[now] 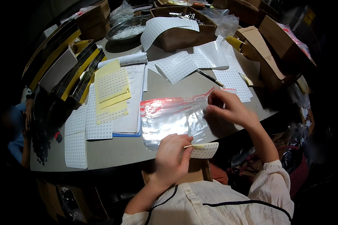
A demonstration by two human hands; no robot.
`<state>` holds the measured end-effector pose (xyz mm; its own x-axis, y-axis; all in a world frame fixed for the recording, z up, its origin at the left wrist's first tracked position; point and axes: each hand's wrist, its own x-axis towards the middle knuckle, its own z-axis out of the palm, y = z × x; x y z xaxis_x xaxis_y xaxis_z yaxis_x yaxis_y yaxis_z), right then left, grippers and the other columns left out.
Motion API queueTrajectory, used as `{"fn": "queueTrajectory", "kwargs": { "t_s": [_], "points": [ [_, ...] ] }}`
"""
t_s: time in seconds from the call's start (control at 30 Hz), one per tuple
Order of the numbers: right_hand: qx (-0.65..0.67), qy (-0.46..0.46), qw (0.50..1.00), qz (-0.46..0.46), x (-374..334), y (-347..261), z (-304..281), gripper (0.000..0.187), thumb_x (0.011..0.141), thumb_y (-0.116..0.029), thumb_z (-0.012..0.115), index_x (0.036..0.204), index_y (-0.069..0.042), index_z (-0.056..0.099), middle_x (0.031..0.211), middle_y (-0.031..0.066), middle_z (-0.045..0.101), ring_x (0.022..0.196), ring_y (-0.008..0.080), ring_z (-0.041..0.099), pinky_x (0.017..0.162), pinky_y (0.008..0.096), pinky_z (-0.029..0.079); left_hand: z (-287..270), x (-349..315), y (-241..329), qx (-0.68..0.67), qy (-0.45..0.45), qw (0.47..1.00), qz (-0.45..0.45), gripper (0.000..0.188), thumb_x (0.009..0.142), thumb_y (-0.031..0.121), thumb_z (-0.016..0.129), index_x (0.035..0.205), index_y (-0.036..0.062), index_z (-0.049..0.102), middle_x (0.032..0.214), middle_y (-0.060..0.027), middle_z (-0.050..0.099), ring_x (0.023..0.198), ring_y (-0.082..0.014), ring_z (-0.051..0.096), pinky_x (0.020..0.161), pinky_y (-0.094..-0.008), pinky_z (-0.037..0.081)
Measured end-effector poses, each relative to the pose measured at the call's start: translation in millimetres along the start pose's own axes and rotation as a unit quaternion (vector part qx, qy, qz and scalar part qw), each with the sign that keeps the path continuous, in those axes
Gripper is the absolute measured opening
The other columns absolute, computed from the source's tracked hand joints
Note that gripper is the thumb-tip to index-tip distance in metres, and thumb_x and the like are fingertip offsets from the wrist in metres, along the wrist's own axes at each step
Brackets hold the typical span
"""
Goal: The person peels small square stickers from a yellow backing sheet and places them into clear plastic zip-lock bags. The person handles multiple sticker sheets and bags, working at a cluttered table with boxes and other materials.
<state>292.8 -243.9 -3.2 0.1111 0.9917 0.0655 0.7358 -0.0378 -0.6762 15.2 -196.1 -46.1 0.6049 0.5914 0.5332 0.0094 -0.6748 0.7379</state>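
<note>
My left hand (172, 156) is closed on a small folded sticker sheet (205, 150) printed with rows of tiny marks, pinched between thumb and fingers at the table's front edge. Beside it lies a stack of clear zip bags (165, 122) with red seal strips along their far edge; my left fingers are by the stack's near edge. Over the right end of the bags, my right hand (231, 108) has thumb and forefinger drawn together in a pinch. Whatever is between those fingertips, if anything, is too small to make out.
Yellow and white sticker sheets (112, 84) lie over a clipboard with papers (133, 112) on the left. Behind the bags are a pen (211, 78), long sticker sheets (176, 67), a metal bowl (125, 32) and cardboard boxes (180, 37). Another person's hand (28, 110) is at far left.
</note>
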Motion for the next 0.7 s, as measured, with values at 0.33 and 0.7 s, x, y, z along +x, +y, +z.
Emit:
{"fn": "queueTrajectory", "kwargs": {
  "t_s": [0.33,0.7],
  "points": [
    [-0.104,-0.012,0.977,-0.184,-63,-42,37,0.023,0.084,-0.008,0.077,0.102,-0.005,0.062,0.094,0.0096,0.062,0.087,0.0289,0.060,0.076,0.0377,0.049,-2,-12,3,-0.054,0.035,0.993,-0.100,0.010,0.089,0.003,0.074,0.098,0.0008,0.069,0.079,-0.0129,0.070,0.064,-0.0230,0.070,0.061,-0.0319,0.053],
    [-0.183,0.131,0.948,-0.227,-66,-40,70,0.029,0.077,-0.002,0.077,0.102,-0.002,0.064,0.097,0.0106,0.063,0.088,0.0293,0.061,0.076,0.0373,0.051,1,-13,6,-0.033,0.021,0.991,-0.128,0.008,0.093,0.004,0.071,0.098,0.0010,0.066,0.071,-0.0068,0.066,0.059,-0.0123,0.062,0.055,-0.0266,0.047]
  ]
}}
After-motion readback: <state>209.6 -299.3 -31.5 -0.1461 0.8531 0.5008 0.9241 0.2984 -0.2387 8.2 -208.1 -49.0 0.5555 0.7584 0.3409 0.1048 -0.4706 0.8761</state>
